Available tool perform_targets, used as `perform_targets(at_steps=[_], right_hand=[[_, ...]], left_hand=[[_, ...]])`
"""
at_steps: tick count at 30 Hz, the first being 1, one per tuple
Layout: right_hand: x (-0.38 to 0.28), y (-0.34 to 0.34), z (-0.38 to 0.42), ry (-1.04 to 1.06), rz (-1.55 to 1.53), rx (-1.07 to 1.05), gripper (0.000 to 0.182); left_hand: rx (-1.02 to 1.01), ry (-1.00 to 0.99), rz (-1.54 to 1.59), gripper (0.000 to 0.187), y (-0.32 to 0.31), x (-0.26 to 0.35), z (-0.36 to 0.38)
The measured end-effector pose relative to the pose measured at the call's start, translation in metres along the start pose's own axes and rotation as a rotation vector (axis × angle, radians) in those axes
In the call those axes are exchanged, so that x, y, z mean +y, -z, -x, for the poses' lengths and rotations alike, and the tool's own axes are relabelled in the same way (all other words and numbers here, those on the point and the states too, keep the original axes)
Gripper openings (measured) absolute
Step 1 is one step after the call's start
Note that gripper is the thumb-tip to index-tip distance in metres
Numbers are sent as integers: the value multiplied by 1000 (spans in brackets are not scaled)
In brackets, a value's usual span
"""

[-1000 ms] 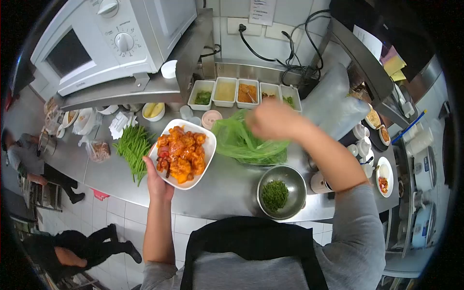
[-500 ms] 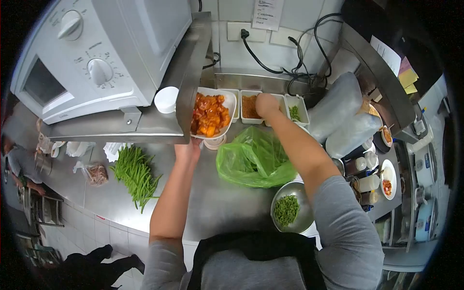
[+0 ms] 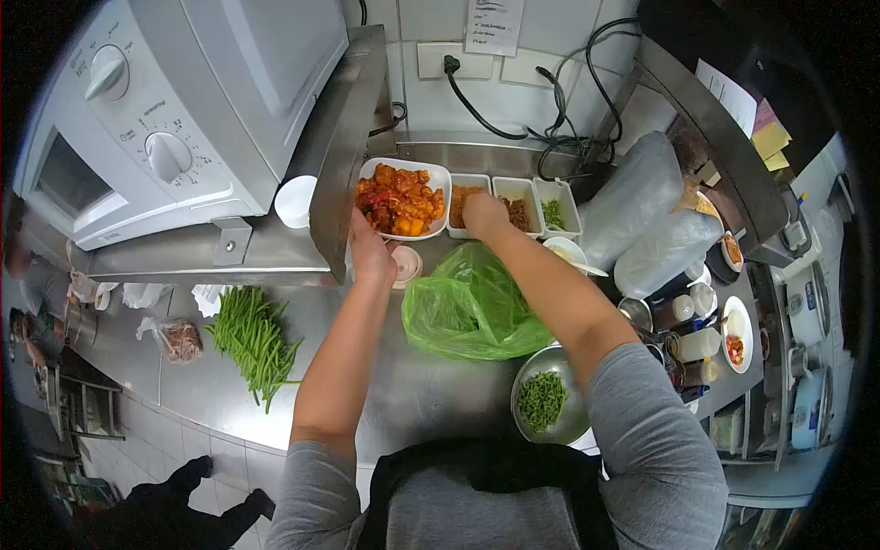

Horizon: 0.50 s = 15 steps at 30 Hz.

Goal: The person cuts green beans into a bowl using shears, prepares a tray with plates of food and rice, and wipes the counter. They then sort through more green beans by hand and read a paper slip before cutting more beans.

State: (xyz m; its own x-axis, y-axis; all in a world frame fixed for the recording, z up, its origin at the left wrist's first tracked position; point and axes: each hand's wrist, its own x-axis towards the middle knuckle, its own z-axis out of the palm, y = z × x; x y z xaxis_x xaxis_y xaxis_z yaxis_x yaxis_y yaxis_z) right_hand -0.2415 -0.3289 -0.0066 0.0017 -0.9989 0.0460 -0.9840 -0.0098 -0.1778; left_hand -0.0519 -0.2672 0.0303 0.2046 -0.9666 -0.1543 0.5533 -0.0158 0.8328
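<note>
My left hand (image 3: 371, 252) grips the near side of a white dish (image 3: 436, 220) filled with orange-red sauced chunks (image 3: 399, 200). The dish is next to a row of small white containers at the back of the counter. My right hand (image 3: 484, 216) is at the container of orange-brown crumbs (image 3: 466, 194), its fingers bunched and their tips hidden. Just right of it is a container of darker brown bits (image 3: 518, 209), then one of chopped greens (image 3: 553, 215). A green plastic bag (image 3: 467, 312) lies below my right forearm.
A microwave (image 3: 174, 119) stands on a metal shelf (image 3: 335, 202) whose edge is close to my left hand. Long green beans (image 3: 252, 339) lie on the counter at left. A metal bowl of chopped greens (image 3: 543, 401) is near my right elbow. Filled clear bags (image 3: 632, 202) lean at right.
My right hand has moved left and nearer, to the crumb container, uncovering the brown bits beside it. The dish in my left hand has shifted right, out from the shelf edge.
</note>
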Motion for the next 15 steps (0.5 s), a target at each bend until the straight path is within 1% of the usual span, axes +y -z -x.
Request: perform_targets(at_steps=[1,4,7,10,13,14,15], right_hand=[[0,-4,-1,-25,-66,0,21],[10,-10,-17,135,85,-8,20],[17,-5,-23,66,68,-79,20],[23,6,-23,47,138,-163,20],[31,19,-23,67,58,-109,19],[33,22,-20,41,-80,-41,18],[25,46,-3,14,-219,28,18]], left_hand=[[9,-5,2,52,0,-1,-1],[16,3,-9,50,3,-3,-4],[8,-3,-10,50,6,-3,-7],[0,-36,-57,50,7,-4,-11],[15,-10,-75,51,3,-5,-13],[28,-3,-73,51,2,-6,-13],[41,4,-71,51,0,-8,-14]])
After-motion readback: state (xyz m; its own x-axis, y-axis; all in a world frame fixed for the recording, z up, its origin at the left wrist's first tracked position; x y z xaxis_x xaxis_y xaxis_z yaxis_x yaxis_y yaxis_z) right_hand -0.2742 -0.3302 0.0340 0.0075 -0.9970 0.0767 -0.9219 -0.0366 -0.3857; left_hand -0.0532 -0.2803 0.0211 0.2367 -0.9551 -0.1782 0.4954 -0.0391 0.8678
